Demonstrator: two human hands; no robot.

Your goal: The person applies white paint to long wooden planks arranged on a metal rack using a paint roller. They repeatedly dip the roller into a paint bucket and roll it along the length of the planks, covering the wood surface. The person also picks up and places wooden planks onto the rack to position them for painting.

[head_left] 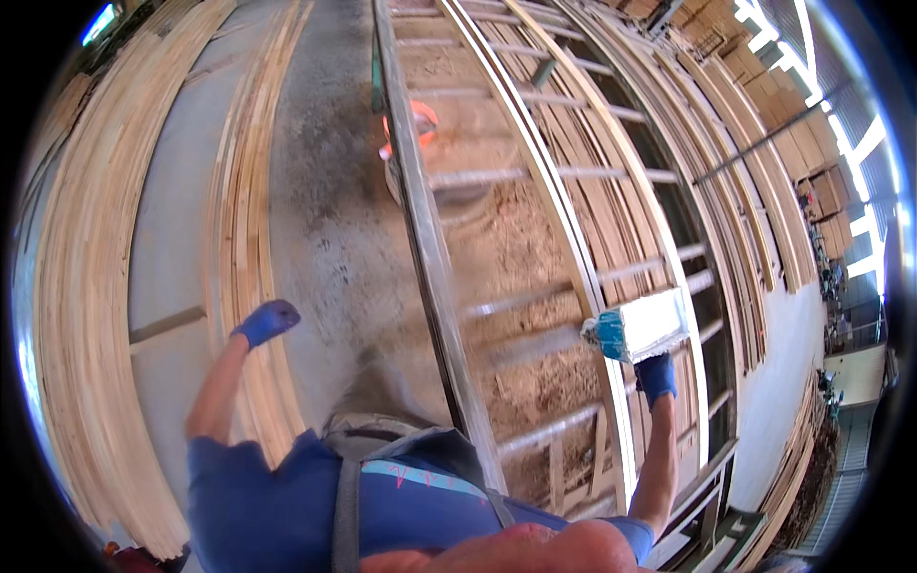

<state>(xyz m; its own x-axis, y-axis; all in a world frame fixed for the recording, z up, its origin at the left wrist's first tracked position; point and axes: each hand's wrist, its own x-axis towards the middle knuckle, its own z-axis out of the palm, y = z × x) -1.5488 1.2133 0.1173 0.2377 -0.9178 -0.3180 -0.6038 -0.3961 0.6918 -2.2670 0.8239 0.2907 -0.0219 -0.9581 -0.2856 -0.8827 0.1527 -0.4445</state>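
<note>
Blue shirt (pixel 287 506) and dark apron straps (pixel 346 516) fill the bottom of the view, both bare forearms rising out of it.

Right hand (pixel 656 375), in a blue glove, is raised at the right side of the roller conveyor (pixel 535 315). Fingers are clenched around the underside of a short pale wooden board (pixel 642 325), painted teal on its near end. Board sits above the glove, over the conveyor's right rail, tilted slightly up to the right; whether it rests on the rail or is carried clear of it I cannot tell.

Left hand (pixel 266 321), also blue-gloved, hangs out to the left over the concrete floor (pixel 325 220). Fingers curled loosely, holding nothing, touching nothing; nearest thing is the row of long planks (pixel 244 220) just beside it.

Conveyor rollers carry no other timber. Sawdust (pixel 506 248) lies thick under them. An orange and white object (pixel 413 129), possibly a container, stands farther along the left rail.

Long plank stacks (pixel 91 286) run down the far left; more boards (pixel 745 191) lie stacked along the right.

Progress, judged: one board in hand at the conveyor, not set down anywhere yet; the handling of this piece looks midway, with placement left.
</note>
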